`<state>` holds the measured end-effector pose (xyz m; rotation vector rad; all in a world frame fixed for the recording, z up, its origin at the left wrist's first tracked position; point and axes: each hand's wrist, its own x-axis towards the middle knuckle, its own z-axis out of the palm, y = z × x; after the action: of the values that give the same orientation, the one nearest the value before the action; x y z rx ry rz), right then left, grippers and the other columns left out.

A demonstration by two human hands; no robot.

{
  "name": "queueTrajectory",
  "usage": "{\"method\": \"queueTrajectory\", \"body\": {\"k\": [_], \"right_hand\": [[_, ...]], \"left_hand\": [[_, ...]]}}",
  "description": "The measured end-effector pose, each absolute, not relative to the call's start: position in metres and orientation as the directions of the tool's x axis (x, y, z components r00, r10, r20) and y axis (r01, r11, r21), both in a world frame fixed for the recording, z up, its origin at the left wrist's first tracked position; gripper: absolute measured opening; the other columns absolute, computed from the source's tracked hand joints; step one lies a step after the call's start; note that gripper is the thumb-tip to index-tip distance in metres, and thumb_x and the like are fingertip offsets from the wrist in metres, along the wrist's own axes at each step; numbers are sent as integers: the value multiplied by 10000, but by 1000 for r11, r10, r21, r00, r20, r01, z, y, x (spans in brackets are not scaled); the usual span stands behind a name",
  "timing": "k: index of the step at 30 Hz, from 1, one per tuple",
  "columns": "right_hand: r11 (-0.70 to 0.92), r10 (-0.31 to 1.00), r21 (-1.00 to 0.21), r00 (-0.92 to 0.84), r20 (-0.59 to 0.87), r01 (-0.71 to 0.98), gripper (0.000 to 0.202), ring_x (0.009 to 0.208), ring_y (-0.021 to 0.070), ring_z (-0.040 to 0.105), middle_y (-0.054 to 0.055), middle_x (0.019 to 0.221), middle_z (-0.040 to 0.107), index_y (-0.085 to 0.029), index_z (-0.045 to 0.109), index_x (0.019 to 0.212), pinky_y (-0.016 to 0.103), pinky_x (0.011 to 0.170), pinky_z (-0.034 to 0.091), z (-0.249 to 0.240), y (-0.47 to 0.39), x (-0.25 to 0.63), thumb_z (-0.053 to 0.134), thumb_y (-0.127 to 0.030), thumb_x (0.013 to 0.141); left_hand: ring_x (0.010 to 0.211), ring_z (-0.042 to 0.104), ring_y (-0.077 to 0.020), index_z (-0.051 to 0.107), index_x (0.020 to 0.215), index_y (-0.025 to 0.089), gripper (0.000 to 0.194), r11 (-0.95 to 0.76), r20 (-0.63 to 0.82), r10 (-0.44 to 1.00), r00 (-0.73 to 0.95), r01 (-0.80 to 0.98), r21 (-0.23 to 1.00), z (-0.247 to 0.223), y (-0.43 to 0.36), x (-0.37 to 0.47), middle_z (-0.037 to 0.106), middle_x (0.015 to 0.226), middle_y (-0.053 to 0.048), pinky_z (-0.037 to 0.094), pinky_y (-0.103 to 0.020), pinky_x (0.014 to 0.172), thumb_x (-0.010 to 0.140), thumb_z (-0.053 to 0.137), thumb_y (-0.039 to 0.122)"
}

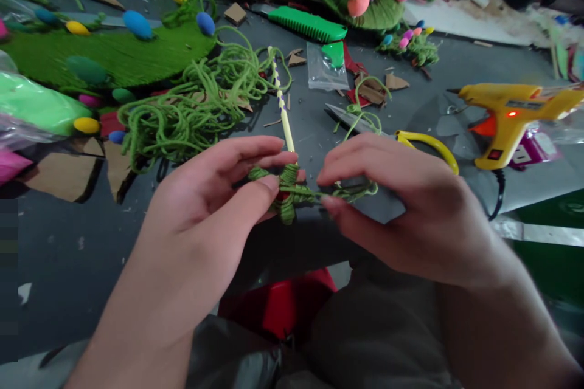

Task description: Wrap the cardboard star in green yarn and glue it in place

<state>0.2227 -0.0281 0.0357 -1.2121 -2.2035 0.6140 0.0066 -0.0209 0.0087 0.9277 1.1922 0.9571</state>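
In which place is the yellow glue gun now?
The yellow glue gun lies on the table at the right side of the head view, to the right of the scissors with yellow handles.

Bare hands (205, 200) and forearms (137, 322) — dark grey trousers (378, 334) — softly creased

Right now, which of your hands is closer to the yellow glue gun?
Right. The right hand is just left of the glue gun; the left hand is farther left, pinching the green yarn-wrapped piece.

Dim, diffuse light, deep shadow low centre; slightly soft detail; edges stretched, lower left blocky
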Motion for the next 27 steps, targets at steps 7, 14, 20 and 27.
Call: {"method": "queueTrajectory", "body": {"k": [7, 14, 20, 27], "right_hand": [[422, 887, -579, -450, 104, 698, 389, 1061, 175, 714, 28, 1210, 755, -211, 688, 1293, 297, 959, 568, 31, -25, 241, 770, -274, 918], [339, 929, -668, -347, 127, 663, 53, 898, 192, 708, 5, 973, 773, -276, 769, 969, 345, 819, 561, 37, -19, 246, 744, -246, 933], [173, 980, -865, 2, 197, 472, 19, 810, 174, 675, 34, 899, 759, -272, 804, 926, 324, 702, 515, 38, -18, 267, 792, -263, 914], [167, 965, -986, 202, 167, 18, 112, 561, 171, 332, -27, 600, 336, -325, 727, 800, 360, 560, 389, 42, -8, 289, 718, -337, 911]], "left_hand": [[975, 778, -174, 793, 1132, 313, 208, 289, -279, 956, 94, -121, 950, 7, -21, 5, 797, 1163, -8, 629, -142, 753, 926, 764, 298], [1049, 762, -180, 773, 1156, 297, 210, 294, -274, 953, 127, -171, 940, 5, -19, 2, 774, 1228, -22, 646, -159, 781, 953, 731, 267], [983, 765, -188, 777, 1111, 269, 223, 382, -373, 924, 85, -183, 906, 17, -19, 7, 782, 1187, -35, 629, -165, 688, 890, 776, 237], [1054, 752, -232, 767, 1136, 244, 283, 418, -413, 909, 64, -156, 895, 24, -19, 9, 774, 1217, -66, 626, -218, 707, 855, 799, 243]]}}
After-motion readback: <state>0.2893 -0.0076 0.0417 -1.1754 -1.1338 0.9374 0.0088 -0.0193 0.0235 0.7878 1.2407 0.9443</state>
